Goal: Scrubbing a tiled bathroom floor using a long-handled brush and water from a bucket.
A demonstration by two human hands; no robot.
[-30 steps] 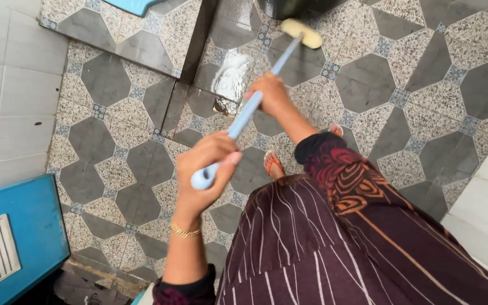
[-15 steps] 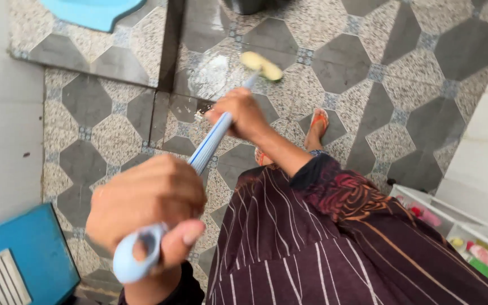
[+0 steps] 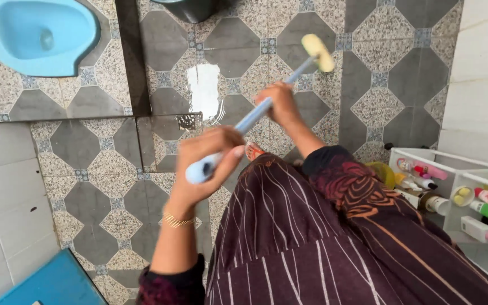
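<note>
I hold a long light-blue brush handle (image 3: 250, 116) with both hands. My left hand (image 3: 205, 161) grips its rounded near end, close to my body. Further along the shaft, my right hand (image 3: 279, 103) is closed around it. The pale yellow brush head (image 3: 318, 52) rests on or just above the patterned grey floor tiles (image 3: 368, 107). A wet shiny patch (image 3: 204, 90) lies on the tiles left of the handle. My dark striped garment fills the lower part of the view.
A blue squat toilet pan (image 3: 40, 34) sits on a raised tiled step at top left. A dark bucket (image 3: 190, 8) stands at the top edge. A white rack (image 3: 453, 169) with bottles stands at right. A blue object (image 3: 51, 285) is at bottom left.
The view has swung right and up, bringing the toilet pan and rack into sight. The brush head has moved to the right across the tiles, and my left hand has lifted away from the camera.
</note>
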